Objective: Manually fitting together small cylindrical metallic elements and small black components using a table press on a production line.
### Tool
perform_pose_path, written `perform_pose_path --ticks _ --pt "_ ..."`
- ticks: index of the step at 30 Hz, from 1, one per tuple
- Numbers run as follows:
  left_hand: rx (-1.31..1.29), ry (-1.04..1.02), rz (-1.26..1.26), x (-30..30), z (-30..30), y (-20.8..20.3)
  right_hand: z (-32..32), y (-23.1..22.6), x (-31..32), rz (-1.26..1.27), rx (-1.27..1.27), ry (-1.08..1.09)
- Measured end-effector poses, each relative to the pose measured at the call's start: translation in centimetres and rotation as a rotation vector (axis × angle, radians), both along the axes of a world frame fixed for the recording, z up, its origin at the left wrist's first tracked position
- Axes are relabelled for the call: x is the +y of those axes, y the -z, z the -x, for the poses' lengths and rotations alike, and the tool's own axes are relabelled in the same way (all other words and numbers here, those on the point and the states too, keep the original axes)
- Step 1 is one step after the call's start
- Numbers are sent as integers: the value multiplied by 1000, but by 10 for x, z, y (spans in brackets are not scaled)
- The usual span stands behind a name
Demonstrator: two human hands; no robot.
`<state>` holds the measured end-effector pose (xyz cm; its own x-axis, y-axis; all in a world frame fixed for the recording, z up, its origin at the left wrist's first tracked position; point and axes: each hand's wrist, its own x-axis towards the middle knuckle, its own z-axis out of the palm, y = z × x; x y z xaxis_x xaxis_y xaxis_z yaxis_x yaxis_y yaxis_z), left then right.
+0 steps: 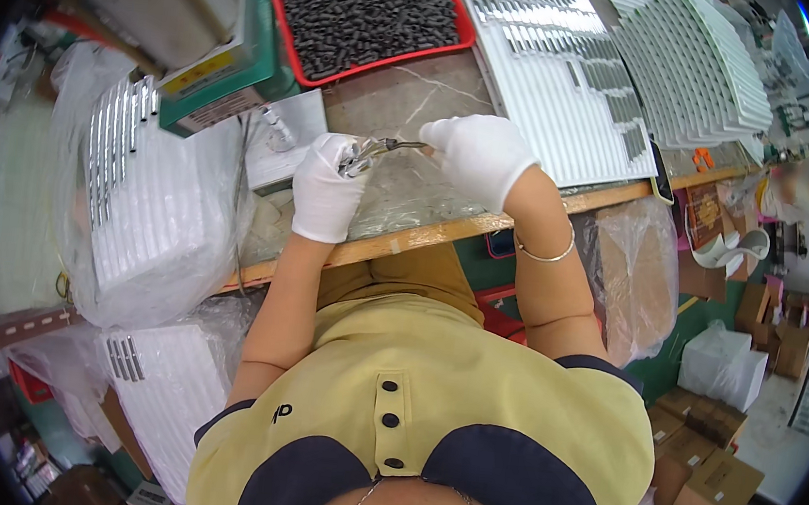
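Observation:
My left hand (326, 191), in a white glove, is closed around several small shiny metal pieces (355, 162) above the table. My right hand (483, 163), gloved too, has its fingers pinched on the end of a thin dark metal piece (410, 145). That piece reaches left to the shiny metal at my left fingers; whether the two are joined I cannot tell. Beyond my hands a red tray (346, 75) holds a heap of small black parts (364, 10). Right of it lies a white ribbed tray (544, 120) with rows of shiny metal pieces.
A green machine base (262, 59) stands at the left, with a small bottle (278, 128) on a white board beside it. Plastic-wrapped white trays (150, 218) lie further left. A phone (660, 175) and an orange item (703, 160) rest near the wooden table edge (426, 236). Cardboard boxes (718, 482) stand lower right.

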<state>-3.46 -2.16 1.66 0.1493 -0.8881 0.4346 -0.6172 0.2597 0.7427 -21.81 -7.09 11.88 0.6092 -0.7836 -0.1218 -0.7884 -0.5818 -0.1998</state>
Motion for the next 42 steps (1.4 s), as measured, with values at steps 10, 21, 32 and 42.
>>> perform_pose_path --ticks 10,21,32,42 --pt "525 75 -385 -11 27 -2 30 -3 -19 80 3 -83" --pt "738 85 -506 -1 12 -8 162 74 -158 167 -68 1084" --pt "720 77 -473 4 3 -17 97 39 -87 -10 -794 566" --pt "725 25 -407 25 -18 -15 -50 26 6 -134 -749 97"
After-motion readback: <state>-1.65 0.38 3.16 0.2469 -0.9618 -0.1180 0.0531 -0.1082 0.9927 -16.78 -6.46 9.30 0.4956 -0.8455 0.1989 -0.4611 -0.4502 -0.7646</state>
